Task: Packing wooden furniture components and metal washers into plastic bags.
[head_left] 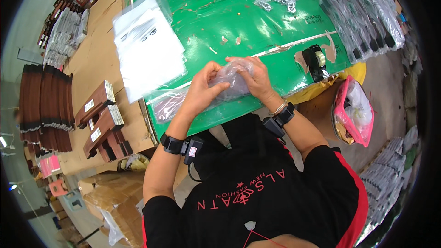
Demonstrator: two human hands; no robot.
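At the green surface's [216, 23] left edge I see a stack of clear flat plastic bags [149, 48]. At its near edge my left hand [202, 89] and right hand [257, 78] both pinch a crumpled clear plastic pouch [232, 80]; its contents are hidden. Right, a pink-rimmed bin [353, 110] holds scrap film.

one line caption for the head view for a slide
Both hands, left hand and right hand, pinch a clear plastic bag over a green table.
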